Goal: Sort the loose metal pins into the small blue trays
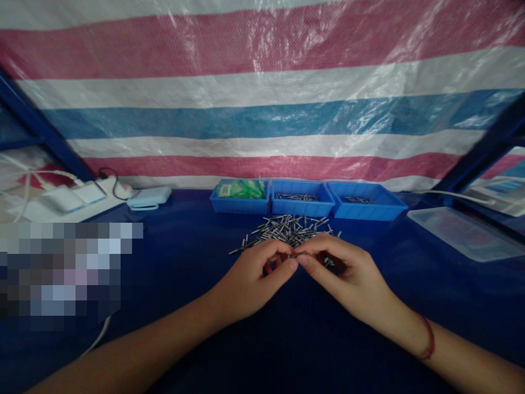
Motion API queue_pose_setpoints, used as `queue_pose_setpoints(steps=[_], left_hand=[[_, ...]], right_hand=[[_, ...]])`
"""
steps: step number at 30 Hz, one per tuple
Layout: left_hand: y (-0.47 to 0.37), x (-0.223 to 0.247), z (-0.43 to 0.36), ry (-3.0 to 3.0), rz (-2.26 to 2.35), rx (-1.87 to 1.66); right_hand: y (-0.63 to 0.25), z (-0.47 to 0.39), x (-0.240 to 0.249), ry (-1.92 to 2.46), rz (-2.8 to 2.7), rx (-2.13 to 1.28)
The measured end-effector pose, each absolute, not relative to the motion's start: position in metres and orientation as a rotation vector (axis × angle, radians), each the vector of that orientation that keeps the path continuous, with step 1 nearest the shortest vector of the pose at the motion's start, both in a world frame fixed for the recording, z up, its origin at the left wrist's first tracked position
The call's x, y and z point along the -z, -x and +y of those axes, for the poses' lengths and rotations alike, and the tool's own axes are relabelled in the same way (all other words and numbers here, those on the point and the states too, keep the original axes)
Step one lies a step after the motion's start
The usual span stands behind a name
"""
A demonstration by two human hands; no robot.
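Note:
My left hand (256, 276) and my right hand (348, 273) meet fingertip to fingertip at the middle of the view. Between their pinched thumbs and fingers is a small, thin metal piece (297, 255), gripped from both sides. Just beyond my hands, a loose pile of thin metal pins (287, 227) lies on the dark blue table (184, 241), partly hidden by my fingers. Behind the pile stand a blue bin (302, 208) and another blue bin (367, 210), each with small metal pieces inside.
A third blue bin (240, 206) holds green plastic packets (246, 189). At the left are a light blue case (150, 197), a white power strip (80, 200) and a pixelated area. A clear plastic lid (465, 234) lies at the right. Striped sheeting hangs behind.

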State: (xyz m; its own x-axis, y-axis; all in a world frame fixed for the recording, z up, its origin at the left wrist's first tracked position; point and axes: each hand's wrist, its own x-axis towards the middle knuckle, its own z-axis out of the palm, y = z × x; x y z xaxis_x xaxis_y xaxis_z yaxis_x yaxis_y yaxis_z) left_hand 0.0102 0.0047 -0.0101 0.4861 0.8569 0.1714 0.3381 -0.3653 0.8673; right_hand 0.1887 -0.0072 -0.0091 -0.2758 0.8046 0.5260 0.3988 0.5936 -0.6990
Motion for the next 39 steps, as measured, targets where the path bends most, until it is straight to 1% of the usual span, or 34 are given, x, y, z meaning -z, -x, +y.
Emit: queue_pose_setpoints(steps=[8, 16, 24, 26, 28, 33, 35, 39], left_hand=[[-0.011, 0.008, 0.005, -1.929, 1.03, -0.878], [-0.009, 0.004, 0.003, -2.07, 1.084, -1.007], [-0.008, 0.003, 0.002, -2.074, 1.167, -1.04], [-0.008, 0.004, 0.003, -2.018, 1.208, -1.063], [-0.007, 0.005, 0.003, -1.988, 1.228, -1.075], [-0.008, 0.007, 0.004, -2.127, 1.218, -0.966], [-0.008, 0.009, 0.005, -2.225, 1.195, -0.904], [-0.006, 0.014, 0.008, -2.464, 1.158, -0.782]], right_hand=[[-0.189, -0.007, 0.01, 0.986, -1.885, -0.545], [-0.192, -0.005, 0.013, 1.036, -1.906, -0.565], [-0.189, -0.005, 0.01, 1.034, -2.024, -0.543], [-0.197, 0.001, 0.007, 1.07, -2.004, -0.45], [-0.211, 0.011, 0.001, 1.175, -1.924, -0.277], [-0.264, 0.044, -0.014, 1.677, -1.564, 0.187], [-0.28, 0.053, -0.015, 1.736, -1.519, 0.25], [-0.29, 0.059, -0.011, 1.795, -1.527, 0.264]])
